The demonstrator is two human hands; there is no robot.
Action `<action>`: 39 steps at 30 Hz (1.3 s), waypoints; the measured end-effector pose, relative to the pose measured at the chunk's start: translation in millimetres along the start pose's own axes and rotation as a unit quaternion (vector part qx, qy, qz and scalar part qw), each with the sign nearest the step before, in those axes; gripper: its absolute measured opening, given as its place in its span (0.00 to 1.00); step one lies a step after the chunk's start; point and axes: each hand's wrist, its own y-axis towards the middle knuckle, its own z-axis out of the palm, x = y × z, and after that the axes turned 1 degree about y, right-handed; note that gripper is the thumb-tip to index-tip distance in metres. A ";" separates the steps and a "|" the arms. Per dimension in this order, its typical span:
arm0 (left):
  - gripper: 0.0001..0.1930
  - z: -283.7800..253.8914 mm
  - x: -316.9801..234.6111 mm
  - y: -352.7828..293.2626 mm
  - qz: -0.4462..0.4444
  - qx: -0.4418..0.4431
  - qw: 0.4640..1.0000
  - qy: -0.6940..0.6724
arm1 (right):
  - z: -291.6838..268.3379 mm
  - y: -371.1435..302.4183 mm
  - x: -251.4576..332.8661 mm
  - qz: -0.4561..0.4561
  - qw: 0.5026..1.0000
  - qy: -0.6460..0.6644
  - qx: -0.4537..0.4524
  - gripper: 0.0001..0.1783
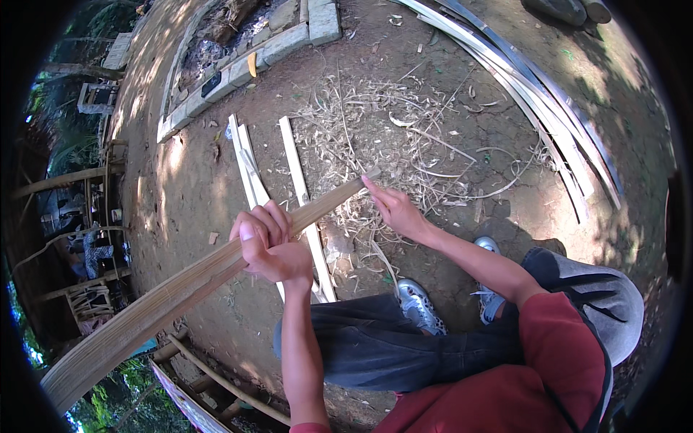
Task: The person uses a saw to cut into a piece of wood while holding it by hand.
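Note:
A long pale brown bamboo slat (162, 292) runs slantwise from the lower left rim up to the middle of the view. My left hand (271, 242) is closed round it, thumb on top, fingers wrapped over the far side. At the slat's upper end, my right hand (395, 209) has its fingertips pressed against the strip, the other fingers loosely curled. A small greyish piece shows just past those fingertips; whether it is the slat's tip or something else is unclear. Below the slat, narrow pale strips (294, 160) lie on the ground, partly hidden by my left hand.
Curly shavings (404, 123) litter the ground ahead. Long bent strips (534, 79) lie at the far right. A brick-edged fire pit (285, 45) is at the back left, a dark phone-like object (211, 84) on its edge. My shoes (419, 307) are close by; bamboo railings (216, 382) stand left.

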 end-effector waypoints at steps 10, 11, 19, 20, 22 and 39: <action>0.21 3.2 1.6 -1.7 0.005 -0.009 1.000 0.016 | 0.4 -20.4 -18.5 0.217 0.973 -0.019 0.075 0.30; 0.21 3.8 2.5 -0.4 0.006 -0.017 1.000 0.017 | -2.3 -21.3 -22.4 0.283 0.953 -0.040 0.106 0.30; 0.21 0.0 1.3 0.8 0.006 -0.018 1.000 0.017 | -1.5 -20.8 -23.7 0.198 0.971 -0.074 0.112 0.31; 0.21 2.2 1.5 2.0 0.005 -0.019 1.000 0.016 | -1.6 -22.3 -32.7 0.286 0.948 -0.044 0.133 0.32; 0.21 -0.4 -0.4 0.5 -0.008 -0.020 1.000 0.016 | -0.6 -25.0 -39.3 0.268 0.954 -0.036 0.129 0.33; 0.20 -6.7 5.3 7.1 0.006 -0.026 1.000 0.003 | -5.9 -27.6 -22.7 0.272 0.960 0.044 0.046 0.32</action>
